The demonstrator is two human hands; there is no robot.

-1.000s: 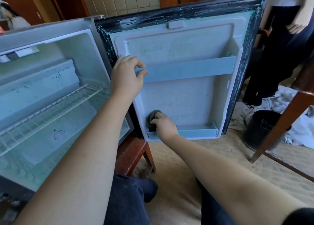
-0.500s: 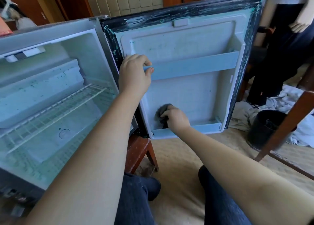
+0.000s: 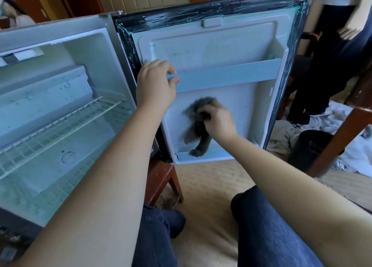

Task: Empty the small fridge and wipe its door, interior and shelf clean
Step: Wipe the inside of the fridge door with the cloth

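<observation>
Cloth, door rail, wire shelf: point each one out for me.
cloth (image 3: pixel 198 106), head view, bunched upper part
door rail (image 3: pixel 227 75), head view, middle of front face
wire shelf (image 3: pixel 60 127), head view, middle of the rack

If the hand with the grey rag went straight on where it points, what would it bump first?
The right hand, gripping the grey rag, points up and left along the door. It would probably meet the left hand holding the door rail first, though depth is unclear.
</observation>
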